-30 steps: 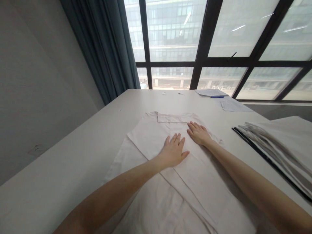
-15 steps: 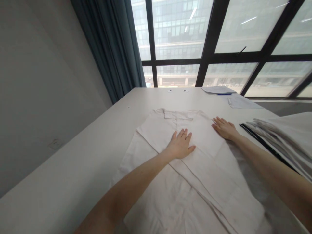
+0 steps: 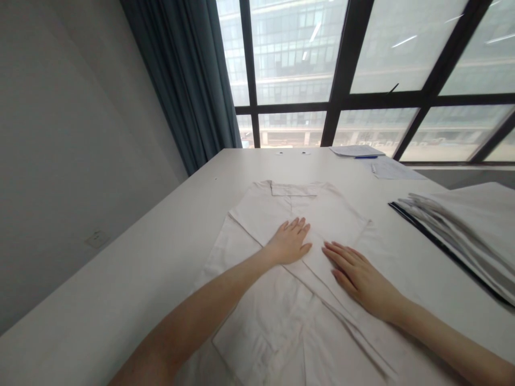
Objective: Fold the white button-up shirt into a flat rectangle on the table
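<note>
Cream garment (image 3: pixel 298 257), laid flat mid-worktop (image 3: pixel 132 279) with sleeves folded inward; left hand (image 3: pixel 290 242) and right hand (image 3: pixel 360 277) rest palm-down upon it, fingers outstretched and barely spread, grasping nothing, pinning folds flat.

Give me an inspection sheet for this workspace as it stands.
Surface: white table, matte, bare at left.
Job's things: cream shirt lying flat, collar at far end, sleeves folded in.
Clutter: stack of folded fabric at right; papers and a blue pen at far edge.
Hands: left hand and right hand flat on the shirt, fingers extended, holding nothing.
Cables: nothing seen.
Surroundings: window, teal curtain, grey wall with a socket.
</note>
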A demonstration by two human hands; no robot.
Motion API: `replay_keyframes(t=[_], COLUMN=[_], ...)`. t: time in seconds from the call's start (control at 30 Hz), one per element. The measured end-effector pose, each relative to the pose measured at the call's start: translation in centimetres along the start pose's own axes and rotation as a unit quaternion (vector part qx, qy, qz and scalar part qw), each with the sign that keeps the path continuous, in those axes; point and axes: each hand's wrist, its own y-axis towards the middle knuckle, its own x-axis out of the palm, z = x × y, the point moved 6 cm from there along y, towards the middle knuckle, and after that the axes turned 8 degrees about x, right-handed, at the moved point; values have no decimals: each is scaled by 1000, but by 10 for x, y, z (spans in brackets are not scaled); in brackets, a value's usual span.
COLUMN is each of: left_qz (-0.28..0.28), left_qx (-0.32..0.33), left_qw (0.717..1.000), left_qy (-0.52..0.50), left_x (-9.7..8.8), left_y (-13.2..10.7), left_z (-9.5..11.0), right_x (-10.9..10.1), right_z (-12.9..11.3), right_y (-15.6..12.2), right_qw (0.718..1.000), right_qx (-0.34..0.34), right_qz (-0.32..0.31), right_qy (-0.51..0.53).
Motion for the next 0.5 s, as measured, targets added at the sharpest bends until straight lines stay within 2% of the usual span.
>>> replay_keyframes(t=[0.13, 0.3, 0.4, 0.5], left_qz=[-40, -53, -60, -57], left_qx=[-20, -69, -130, -181], left_qw=[998, 996, 990, 982], left_qy=[-35, -34, -11, 7], left_x=[3, 5, 3, -4], left_y=[1, 3, -13, -43], left_z=[-11, -34, -63, -95], right_x=[-1, -1, -5, -12], right_z=[-1, 9, 19, 27], right_y=[-3, -16, -36, -53], right_qw=[1000, 999, 998, 998], right_qx=[18, 24, 32, 40], right_qz=[-11, -38, -47, -40], right_qy=[-7, -22, -26, -28])
